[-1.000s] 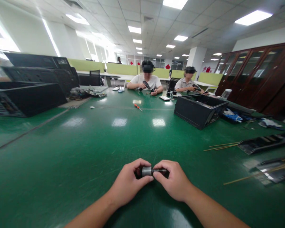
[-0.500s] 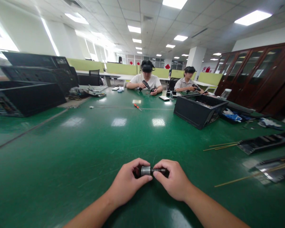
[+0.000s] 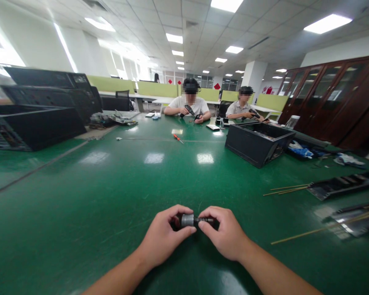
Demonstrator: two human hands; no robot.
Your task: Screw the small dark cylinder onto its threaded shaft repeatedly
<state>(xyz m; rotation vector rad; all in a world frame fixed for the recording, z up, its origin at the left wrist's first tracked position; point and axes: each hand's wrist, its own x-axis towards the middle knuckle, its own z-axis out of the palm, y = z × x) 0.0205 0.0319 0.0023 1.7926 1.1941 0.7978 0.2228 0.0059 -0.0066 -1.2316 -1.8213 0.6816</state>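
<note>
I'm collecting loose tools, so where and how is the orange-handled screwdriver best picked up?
Probably by its thicker handle, pinched from above: the screwdriver lies flat on the green table, its thin shaft pointing toward the camera and rightward.

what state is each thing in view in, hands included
Left hand: curled around silver metal cylinder
Right hand: closed on dark ridged shaft
Cylinder and shaft: held sideways, end to end
Orange-handled metal screwdriver: lying on green glossy table
Black box-shaped case right of centre: open-topped
Brown wooden glass-door cabinet: doors shut
Rectangular white ceiling lights: lit
</note>
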